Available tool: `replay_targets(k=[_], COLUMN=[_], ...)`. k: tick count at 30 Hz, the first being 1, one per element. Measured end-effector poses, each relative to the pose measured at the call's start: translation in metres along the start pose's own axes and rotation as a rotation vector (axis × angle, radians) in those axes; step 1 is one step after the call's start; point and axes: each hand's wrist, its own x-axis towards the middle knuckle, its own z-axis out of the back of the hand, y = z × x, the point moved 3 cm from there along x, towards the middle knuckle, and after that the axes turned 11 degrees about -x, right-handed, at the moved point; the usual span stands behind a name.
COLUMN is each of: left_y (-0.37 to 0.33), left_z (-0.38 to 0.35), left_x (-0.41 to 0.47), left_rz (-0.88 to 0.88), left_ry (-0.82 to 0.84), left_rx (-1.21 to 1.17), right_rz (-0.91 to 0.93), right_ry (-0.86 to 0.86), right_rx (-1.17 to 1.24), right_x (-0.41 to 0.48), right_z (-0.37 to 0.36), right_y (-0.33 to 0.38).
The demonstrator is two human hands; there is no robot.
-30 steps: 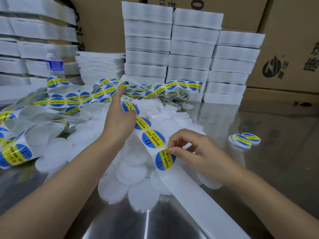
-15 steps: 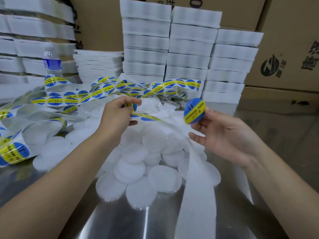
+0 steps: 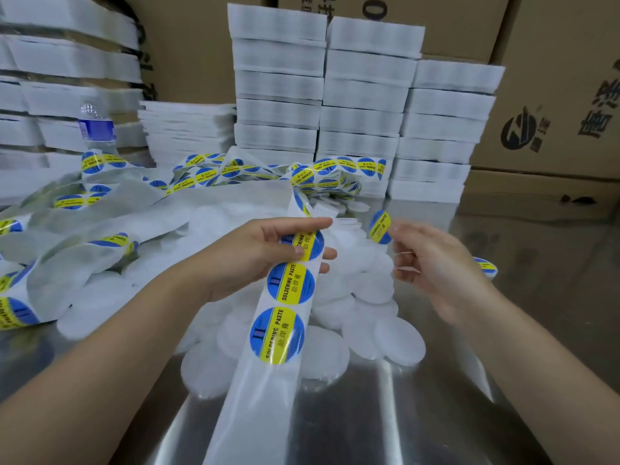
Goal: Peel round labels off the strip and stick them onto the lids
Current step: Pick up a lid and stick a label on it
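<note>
- Since half a second ago, the left hand (image 3: 268,253) has pulled the strip (image 3: 258,397) over the lid heap (image 3: 369,286), so its labels now face up. The right hand (image 3: 439,270) has dipped slightly with its peeled label (image 3: 380,227).
- Left thumb and fingers pinch the strip across one label, above the near side of the heap. That probably keeps the backing taut so the next label lifts cleanly.
- The peeled label hangs at the right fingertips above the far right of the heap, tilted nearly edge-on. Blur hides whether it is pinched or just stuck to a fingertip; the other fingers are loosely spread.
- Holding it only by the rim likely keeps the adhesive off the skin until a bare lid is picked.
- A finished lid (image 3: 486,266) lies right of the heap, partly behind the right hand and apart from the bare ones.
- Stacked white packs (image 3: 365,95) and cardboard cartons (image 3: 553,105) stand behind the heap; their contents are not visible.
- A water bottle (image 3: 95,125) stands far left behind the heap; how full it is cannot be told.
</note>
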Motion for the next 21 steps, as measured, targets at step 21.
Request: replay_targets(k=[21], left_y=[0.000], left_z=[0.001], left_x=[0.003], left_rz=[0.011], left_ry=[-0.347], left_rx=[0.220], right_rz=[0.151], right_ry=[0.125], right_rx=[-0.915], right_x=[0.002], right_z=[-0.010], right_y=[-0.024])
